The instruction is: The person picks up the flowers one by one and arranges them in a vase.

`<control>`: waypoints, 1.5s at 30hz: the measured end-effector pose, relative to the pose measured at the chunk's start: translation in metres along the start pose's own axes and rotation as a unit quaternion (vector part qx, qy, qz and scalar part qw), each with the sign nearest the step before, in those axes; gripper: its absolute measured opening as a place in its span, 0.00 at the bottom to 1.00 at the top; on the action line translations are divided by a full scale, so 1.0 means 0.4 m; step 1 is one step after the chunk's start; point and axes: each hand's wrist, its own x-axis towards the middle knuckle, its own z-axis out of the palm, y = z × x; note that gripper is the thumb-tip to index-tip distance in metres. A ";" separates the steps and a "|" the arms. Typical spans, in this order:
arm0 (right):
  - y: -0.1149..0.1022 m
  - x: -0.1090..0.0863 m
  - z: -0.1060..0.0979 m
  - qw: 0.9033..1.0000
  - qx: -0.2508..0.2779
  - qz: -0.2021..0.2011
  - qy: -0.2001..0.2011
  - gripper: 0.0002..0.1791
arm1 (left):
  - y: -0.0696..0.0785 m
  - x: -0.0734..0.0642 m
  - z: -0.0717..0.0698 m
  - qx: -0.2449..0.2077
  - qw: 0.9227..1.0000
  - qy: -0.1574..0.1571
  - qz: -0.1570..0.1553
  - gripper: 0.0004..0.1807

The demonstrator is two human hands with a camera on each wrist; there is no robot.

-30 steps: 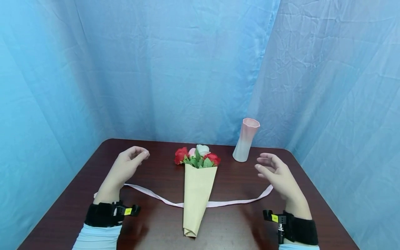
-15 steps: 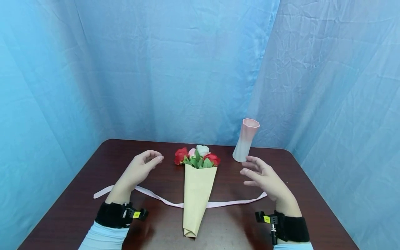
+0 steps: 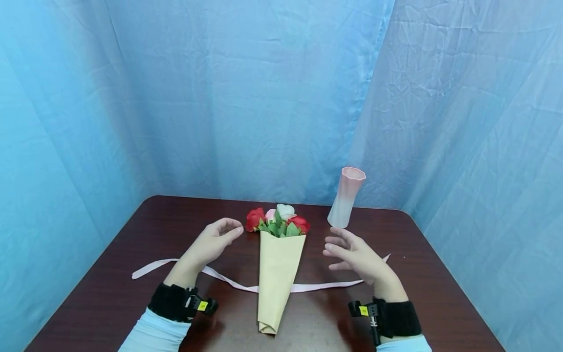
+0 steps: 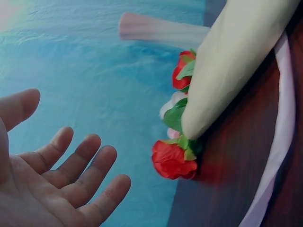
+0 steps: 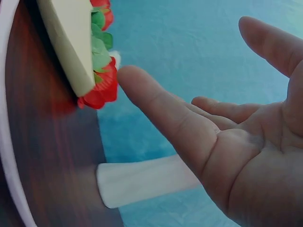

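Observation:
A bouquet wrapped in pale yellow paper (image 3: 279, 278) lies on the table, its blooms pointing away from me. Red, pink and white flowers (image 3: 286, 211) with green leaves stick out of the wide end. Beneath the wrap runs a pale pink ribbon (image 3: 325, 286), spread out to both sides. My left hand (image 3: 215, 242) hovers left of the flowers with relaxed fingers and holds nothing; the left wrist view shows its bare palm. On the right, my right hand (image 3: 354, 254) hangs above the ribbon with spread fingers, also holding nothing. Its palm (image 5: 255, 156) faces the bouquet.
A pink-to-white vase (image 3: 346, 198) stands upright at the back right, just beyond my right hand. The dark brown table (image 3: 435, 293) has rounded far corners. Blue curtains (image 3: 264, 98) hang behind it and along both sides.
Both hands have moved inward toward the bouquet and slightly nearer to me, the left going right and the right going left. The bouquet, ribbon and vase stay in place.

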 end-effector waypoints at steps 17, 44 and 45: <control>0.032 0.031 0.058 0.996 0.023 0.076 -0.040 0.48 | -0.044 0.024 0.076 -0.012 0.998 -0.040 -0.039 0.29; 0.075 0.064 0.145 0.988 0.040 0.131 -0.065 0.53 | -0.077 0.048 0.122 0.060 0.993 -0.078 -0.062 0.32; 0.076 0.067 0.150 0.989 0.038 0.131 -0.060 0.54 | -0.078 0.049 0.124 0.061 0.993 -0.080 -0.061 0.32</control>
